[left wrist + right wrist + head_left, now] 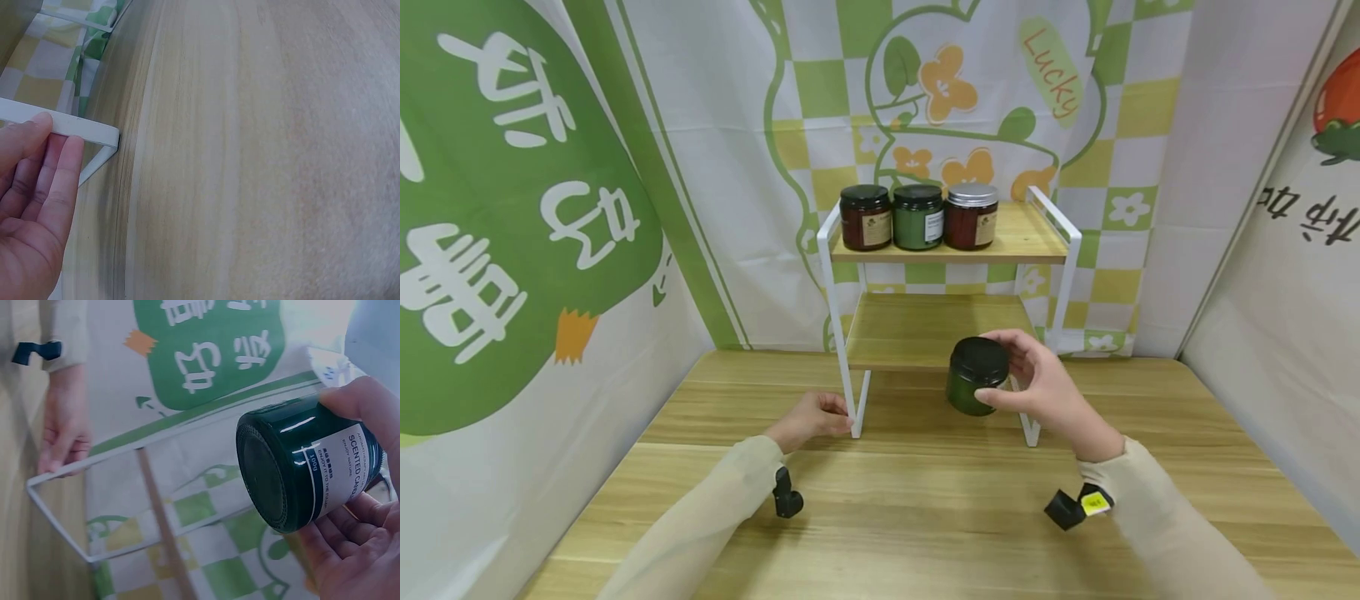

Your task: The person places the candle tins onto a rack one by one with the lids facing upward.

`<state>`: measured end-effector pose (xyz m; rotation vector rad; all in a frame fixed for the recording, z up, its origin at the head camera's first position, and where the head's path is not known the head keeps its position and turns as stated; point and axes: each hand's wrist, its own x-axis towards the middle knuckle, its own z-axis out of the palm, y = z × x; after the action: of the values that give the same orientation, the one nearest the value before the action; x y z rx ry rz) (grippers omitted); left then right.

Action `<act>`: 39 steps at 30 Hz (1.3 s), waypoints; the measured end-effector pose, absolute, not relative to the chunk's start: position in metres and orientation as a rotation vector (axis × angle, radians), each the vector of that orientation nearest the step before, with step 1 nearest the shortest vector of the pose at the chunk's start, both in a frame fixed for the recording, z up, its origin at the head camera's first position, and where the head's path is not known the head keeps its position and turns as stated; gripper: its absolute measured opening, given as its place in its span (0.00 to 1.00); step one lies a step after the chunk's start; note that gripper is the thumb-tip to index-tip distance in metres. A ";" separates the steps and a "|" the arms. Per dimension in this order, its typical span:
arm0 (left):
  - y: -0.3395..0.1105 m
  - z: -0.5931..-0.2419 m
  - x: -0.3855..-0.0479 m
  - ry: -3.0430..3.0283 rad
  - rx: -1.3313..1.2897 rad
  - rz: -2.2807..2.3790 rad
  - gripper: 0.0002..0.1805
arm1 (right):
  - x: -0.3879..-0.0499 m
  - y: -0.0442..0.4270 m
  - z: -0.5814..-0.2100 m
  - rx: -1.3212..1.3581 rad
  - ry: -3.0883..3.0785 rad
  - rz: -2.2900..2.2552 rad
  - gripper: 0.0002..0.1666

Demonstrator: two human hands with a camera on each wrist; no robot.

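My right hand (1037, 387) grips a dark green scented candle jar (973, 387) with a black lid. The jar is in the air in front of the lower board (925, 329) of a two-tier shelf with a white frame. In the right wrist view, a white label (340, 465) reads "SCENTED CAN…", its end hidden. My left hand (811, 421) pinches the shelf's front left leg (81, 127) near the tabletop, between thumb and fingers. On the upper board (1026, 225) stand a dark red jar (867, 218), a green jar (919, 218) and a silver-lidded red jar (972, 218).
The shelf stands towards the back of a wooden table (895, 517). Behind it hangs a green and yellow checked cloth (820, 92), and printed cloths flank the table on both sides. Both wrists carry small black camera mounts (786, 493).
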<state>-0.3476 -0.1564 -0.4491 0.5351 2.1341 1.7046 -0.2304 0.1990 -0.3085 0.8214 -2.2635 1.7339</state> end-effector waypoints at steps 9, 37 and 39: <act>-0.156 -0.447 -0.346 2.137 0.538 1.693 0.06 | -0.224 0.214 -0.258 0.828 -2.124 1.748 0.33; -0.157 -0.449 -0.349 2.130 0.543 1.704 0.08 | -0.251 0.235 -0.138 0.671 -1.961 1.845 0.26; -0.157 -0.449 -0.349 2.132 0.543 1.701 0.08 | -0.256 0.237 -0.135 0.656 -1.979 1.836 0.27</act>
<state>-0.3487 -0.1568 -0.4491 0.5425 2.1316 1.7009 -0.2556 0.2370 -0.1348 0.6563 -1.9790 1.8364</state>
